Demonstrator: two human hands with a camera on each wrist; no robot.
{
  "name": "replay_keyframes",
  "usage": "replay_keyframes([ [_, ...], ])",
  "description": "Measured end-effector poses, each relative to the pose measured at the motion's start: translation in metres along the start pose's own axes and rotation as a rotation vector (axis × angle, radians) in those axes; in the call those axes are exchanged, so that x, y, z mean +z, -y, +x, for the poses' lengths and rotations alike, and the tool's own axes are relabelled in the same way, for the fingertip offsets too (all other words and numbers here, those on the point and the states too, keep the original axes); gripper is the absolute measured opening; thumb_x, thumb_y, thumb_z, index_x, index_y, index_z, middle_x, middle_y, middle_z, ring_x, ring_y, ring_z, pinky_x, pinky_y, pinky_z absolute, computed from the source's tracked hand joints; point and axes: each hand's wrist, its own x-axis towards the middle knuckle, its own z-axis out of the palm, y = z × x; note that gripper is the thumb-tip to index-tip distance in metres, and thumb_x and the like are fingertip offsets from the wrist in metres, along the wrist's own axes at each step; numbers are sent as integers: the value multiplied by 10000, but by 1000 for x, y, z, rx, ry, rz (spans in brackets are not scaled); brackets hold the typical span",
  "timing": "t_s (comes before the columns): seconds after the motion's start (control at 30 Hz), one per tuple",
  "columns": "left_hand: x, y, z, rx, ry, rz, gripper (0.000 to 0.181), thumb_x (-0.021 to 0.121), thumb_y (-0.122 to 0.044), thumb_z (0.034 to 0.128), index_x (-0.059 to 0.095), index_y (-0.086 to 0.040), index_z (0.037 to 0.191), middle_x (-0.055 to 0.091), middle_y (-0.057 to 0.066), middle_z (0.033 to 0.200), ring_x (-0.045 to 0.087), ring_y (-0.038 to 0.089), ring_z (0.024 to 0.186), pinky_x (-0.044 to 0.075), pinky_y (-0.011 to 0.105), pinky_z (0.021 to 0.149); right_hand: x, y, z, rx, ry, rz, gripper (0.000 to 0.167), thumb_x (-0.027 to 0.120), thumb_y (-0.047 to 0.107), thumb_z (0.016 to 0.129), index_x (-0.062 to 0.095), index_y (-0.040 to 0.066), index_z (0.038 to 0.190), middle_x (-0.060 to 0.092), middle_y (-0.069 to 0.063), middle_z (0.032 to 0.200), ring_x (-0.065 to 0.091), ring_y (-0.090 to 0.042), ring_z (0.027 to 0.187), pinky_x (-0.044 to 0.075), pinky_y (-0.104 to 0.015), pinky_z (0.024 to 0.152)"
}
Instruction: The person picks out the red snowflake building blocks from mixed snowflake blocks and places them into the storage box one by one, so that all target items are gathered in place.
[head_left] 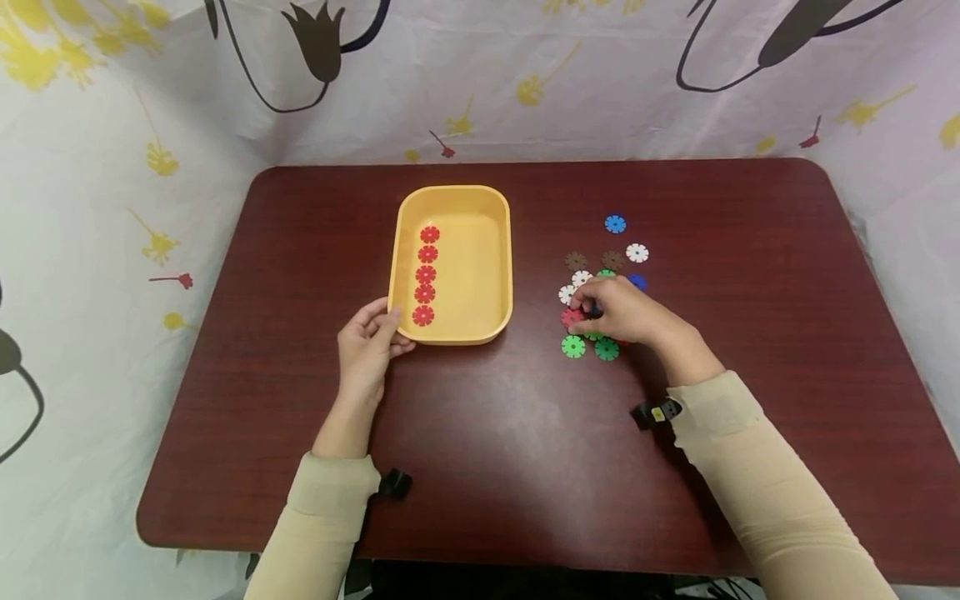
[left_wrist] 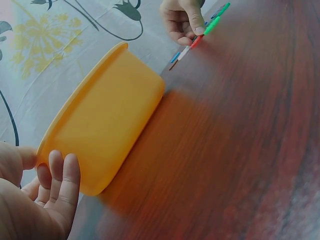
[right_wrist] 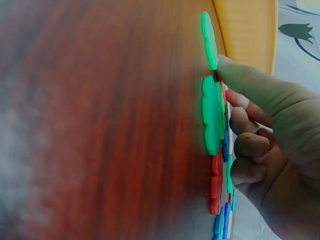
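Note:
My left hand [head_left: 365, 346] holds the near-left corner of a yellow plastic tray [head_left: 487, 333], thumb at the rim and fingers against the outer wall. Inside the tray, several red notched discs [head_left: 425, 274] lie in a column along the left side. To the right, my right hand [head_left: 618, 310] reaches over a loose group of notched plastic discs. Its thumb and index finger pinch the edges of a red disc [head_left: 572, 318] lying on the table. A light green disc [head_left: 573, 347] and a darker green disc [head_left: 607, 349] lie just nearer. The palm hides part of the group.
Behind the right hand lie white discs [head_left: 637, 252], brown discs [head_left: 575, 261] and a blue disc [head_left: 615, 223]. The dark red-brown table [head_left: 300, 250] has rounded corners. A patterned white cloth [head_left: 450, 83] hangs behind it.

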Motion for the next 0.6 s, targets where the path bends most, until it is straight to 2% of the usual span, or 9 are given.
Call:
replay_keyframes([
  [0.2,0,-1,0,-4,4,1,335,676,-113,987,610,17,1288,635,76,800,643,117,565,636,288,599,-2,0,1,34,30,22,263,874,194,819,660,81,924,579,-29,865,496,-200,779,431,-340,668],
  [0.37,0,-1,1,2,4,1,337,684,-123,983,612,14,1283,634,68,797,645,117,564,635,286,594,-2,-1,1,4,12,21,272,887,197,803,636,106,856,593,-6,832,501,-178,744,427,-314,641],
  [0.47,0,-1,1,3,0,3,352,697,-146,978,613,9,1283,630,63,795,646,115,565,635,286,593,-1,-2,2,-7,-6,14,298,904,204,782,648,100,892,616,0,824,500,-171,726,437,-313,624],
  [0.6,0,-1,1,-9,-2,5,353,696,-147,978,612,5,1286,628,64,798,644,117,566,634,286,595,-2,-2,2,22,-16,-10,334,917,252,767,675,95,937,625,1,833,506,-173,737,457,-324,636],
])
